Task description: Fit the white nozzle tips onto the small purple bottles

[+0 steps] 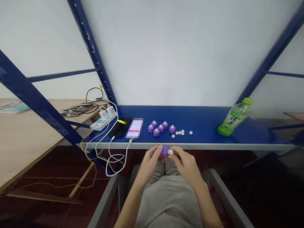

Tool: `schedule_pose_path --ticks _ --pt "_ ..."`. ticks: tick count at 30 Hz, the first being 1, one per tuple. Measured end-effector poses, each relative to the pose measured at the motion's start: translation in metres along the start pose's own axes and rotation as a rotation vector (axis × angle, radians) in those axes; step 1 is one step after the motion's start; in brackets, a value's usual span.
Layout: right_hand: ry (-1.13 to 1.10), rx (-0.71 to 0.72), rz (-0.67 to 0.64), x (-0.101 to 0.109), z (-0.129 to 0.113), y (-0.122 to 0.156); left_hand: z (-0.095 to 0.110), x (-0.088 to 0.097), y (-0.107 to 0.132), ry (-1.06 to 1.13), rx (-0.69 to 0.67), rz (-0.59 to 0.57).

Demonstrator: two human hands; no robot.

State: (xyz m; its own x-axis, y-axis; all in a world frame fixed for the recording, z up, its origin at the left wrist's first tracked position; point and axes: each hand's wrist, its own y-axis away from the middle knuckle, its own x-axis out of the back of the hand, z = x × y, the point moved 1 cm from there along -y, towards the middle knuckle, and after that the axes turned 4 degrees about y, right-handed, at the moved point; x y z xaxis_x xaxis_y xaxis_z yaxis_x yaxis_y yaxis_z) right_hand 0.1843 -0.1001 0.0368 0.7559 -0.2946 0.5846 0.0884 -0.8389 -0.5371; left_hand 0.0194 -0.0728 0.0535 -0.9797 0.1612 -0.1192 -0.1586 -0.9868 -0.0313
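Observation:
My left hand (150, 160) and my right hand (186, 163) meet above my lap, just below the shelf's front edge. Between them is a purple plastic cap (164, 151), gripped by both. A small white piece (170, 152) sits at its right end, and my right fingertips are on or next to it. On the blue steel shelf (204, 123) stand several similar purple caps (161, 128) with white tops. To their right lie several small white rings (180, 132). Neither hand touches these.
A green-capped tea bottle (234, 118) stands at the shelf's right. To the left are a phone (134, 128), a black case (120, 127) and a white power strip (103, 121) with trailing white cables. Blue uprights flank the shelf, and a wooden table (23, 139) lies left.

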Motion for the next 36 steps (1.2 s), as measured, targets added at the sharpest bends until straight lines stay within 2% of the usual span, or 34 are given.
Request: schedule_pose_path --ticks 12,23,28,33,34,36 --pt "0.031 0.029 -0.037 0.002 0.001 -0.001 0.001 -0.005 -0.001 0.063 0.037 0.019" --pt "0.083 0.067 -0.012 0.011 0.008 -0.001 0.005 -0.004 0.008 0.018 -0.023 -0.187" --pt "0.128 0.091 0.077 0.012 0.011 0.001 -0.001 -0.003 0.009 -0.131 -0.164 -0.252" --pt "0.076 0.139 0.112 0.015 0.007 -0.001 -0.006 -0.002 0.009 -0.402 -0.451 -0.127" --pt "0.064 0.141 0.097 0.015 0.006 -0.001 -0.006 -0.002 0.009 -0.412 -0.454 -0.126" --pt "0.043 0.138 0.067 0.013 0.004 -0.002 -0.006 -0.002 0.009 -0.378 -0.364 -0.145"
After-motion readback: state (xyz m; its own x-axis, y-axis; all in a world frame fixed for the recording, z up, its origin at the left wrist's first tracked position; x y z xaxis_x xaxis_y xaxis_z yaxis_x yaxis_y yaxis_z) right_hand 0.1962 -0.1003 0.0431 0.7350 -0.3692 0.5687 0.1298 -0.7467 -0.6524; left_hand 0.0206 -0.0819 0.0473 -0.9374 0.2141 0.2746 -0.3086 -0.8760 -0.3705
